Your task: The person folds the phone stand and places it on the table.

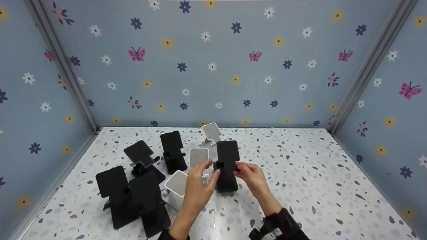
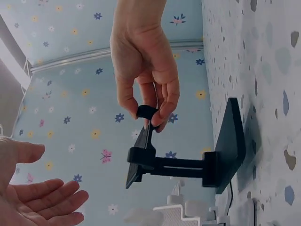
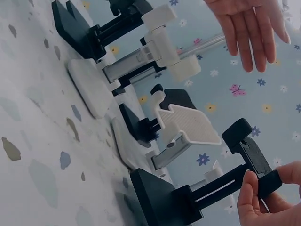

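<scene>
Head: held stand (image 1: 228,151), black, is mid-table, just right of the white stands (image 1: 199,156), on or right at the tabletop (image 1: 300,180). Right hand (image 1: 252,176) has it by the right side; the grip point is mostly behind the fingertips. Left hand (image 1: 198,190): fingers spread, thumb tip close to the stand's left edge; can't tell contact from here. That hand hides part of the nearest white stand and the lower part of the middle one; the third is farther back, its lower part crowded by the held stand. Four other black stands (image 1: 113,183) sit left, the front two overlapping. Right wrist band (image 1: 283,223) is cut off at the bottom.

Left wrist: shows the grip the head view hides: right thumb and fingers pinch one end tab (image 2: 146,111). Left hand is cut off at the left edge, fingers extended, holding nothing, visible gap to the stand. Slotted post (image 2: 181,166) and base (image 2: 231,146) show side-on; base contact with the table hard to make out. White parts at the bottom are pale, cropped.

Right wrist: same pinch, close up, right hand cropped at the right edge. Held stand's base runs off the bottom. Second tab (image 3: 236,132) is bare, untouched. Left hand, cropped at the top, fingers straight, clear of everything. White and black stands behind overlap; can't separate them all.
</scene>
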### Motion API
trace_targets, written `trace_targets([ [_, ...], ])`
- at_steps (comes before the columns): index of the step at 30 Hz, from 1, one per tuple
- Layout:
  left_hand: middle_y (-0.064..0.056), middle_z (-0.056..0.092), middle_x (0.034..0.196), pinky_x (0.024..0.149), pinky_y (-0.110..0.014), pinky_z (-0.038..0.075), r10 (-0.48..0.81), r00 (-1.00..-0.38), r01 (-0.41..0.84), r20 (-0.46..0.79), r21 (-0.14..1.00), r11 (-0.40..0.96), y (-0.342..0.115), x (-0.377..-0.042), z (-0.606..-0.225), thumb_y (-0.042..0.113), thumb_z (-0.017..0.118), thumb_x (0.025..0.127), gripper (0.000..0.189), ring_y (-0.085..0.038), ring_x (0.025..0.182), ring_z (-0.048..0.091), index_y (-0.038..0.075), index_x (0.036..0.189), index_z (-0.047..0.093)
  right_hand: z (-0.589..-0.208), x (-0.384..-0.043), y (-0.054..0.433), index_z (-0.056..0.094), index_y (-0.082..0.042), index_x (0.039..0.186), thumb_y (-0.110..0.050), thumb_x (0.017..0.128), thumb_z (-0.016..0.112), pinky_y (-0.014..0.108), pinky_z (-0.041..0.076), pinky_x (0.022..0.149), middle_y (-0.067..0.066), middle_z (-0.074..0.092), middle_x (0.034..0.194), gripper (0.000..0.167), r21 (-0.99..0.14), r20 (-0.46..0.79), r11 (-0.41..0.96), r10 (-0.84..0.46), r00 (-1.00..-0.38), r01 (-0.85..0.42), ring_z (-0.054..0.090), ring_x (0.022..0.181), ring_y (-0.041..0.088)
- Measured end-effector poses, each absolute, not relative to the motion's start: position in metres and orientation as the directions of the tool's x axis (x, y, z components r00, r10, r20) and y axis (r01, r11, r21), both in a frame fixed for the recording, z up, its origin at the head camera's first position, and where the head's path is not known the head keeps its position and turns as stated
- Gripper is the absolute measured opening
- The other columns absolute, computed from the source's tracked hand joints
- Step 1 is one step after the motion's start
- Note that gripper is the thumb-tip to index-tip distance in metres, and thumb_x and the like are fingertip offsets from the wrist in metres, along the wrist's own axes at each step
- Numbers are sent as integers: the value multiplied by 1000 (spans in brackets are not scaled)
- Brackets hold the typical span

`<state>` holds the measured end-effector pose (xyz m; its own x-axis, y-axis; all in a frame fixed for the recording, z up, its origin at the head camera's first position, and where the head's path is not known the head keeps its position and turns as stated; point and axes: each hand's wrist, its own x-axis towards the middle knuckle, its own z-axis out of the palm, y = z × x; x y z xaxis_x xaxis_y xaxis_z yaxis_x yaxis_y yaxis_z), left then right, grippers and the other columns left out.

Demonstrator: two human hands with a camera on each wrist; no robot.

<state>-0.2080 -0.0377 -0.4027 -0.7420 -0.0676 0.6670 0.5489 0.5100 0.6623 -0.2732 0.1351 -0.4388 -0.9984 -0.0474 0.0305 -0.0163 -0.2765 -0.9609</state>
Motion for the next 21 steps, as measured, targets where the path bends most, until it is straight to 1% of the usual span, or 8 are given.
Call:
trace_targets([
  [5,-10,59,102,85,-35,44,-72,-765,527,640,686,502,-26,-199,-404,18,64,82,32,-22,96,56,-1,107,58,-417,-262,140,45,22,111,4,87,44,27,50,74,14,59,95,30,-950,44,-311,-21,-999,-35,60,76,18],
  [7,-12,57,107,86,-37,44,-82,-772,515,631,695,502,-22,-196,-406,17,64,81,33,-23,100,54,-2,108,58,-409,-257,143,45,22,111,4,87,45,28,50,76,15,58,97,29,-945,54,-323,-13,-998,-47,60,77,19],
  [11,-18,45,122,91,-40,40,-92,-801,485,591,732,478,-13,-194,-413,18,65,81,39,-30,110,47,-3,112,55,-395,-246,149,47,20,109,4,87,45,29,50,77,14,58,96,27,-934,76,-350,-3,-997,-70,59,77,20],
  [15,-23,31,133,95,-46,35,-95,-850,428,517,785,448,-5,-194,-421,21,64,82,54,-37,119,35,-5,124,43,-387,-235,155,53,17,104,4,87,46,29,50,75,15,58,93,22,-922,110,-374,-15,-994,-96,59,75,20],
  [18,-26,25,136,97,-48,32,-88,-884,387,460,823,416,-1,-196,-426,24,62,83,67,-38,124,27,-8,131,30,-383,-228,157,58,11,99,4,87,46,29,50,74,13,59,92,18,-913,135,-392,-34,-990,-111,59,74,19],
  [20,-28,22,137,96,-46,33,-74,-907,362,414,858,365,0,-197,-429,24,62,83,73,-39,123,28,-10,134,22,-381,-224,159,60,8,97,4,87,45,29,50,75,13,59,92,18,-906,151,-407,-50,-987,-118,59,74,19],
  [21,-29,21,137,95,-44,36,-64,-919,349,389,877,330,0,-198,-431,24,62,83,76,-39,122,30,-11,135,18,-380,-222,159,61,7,97,4,87,45,29,50,75,12,59,93,18,-903,158,-412,-59,-986,-120,59,74,19],
])
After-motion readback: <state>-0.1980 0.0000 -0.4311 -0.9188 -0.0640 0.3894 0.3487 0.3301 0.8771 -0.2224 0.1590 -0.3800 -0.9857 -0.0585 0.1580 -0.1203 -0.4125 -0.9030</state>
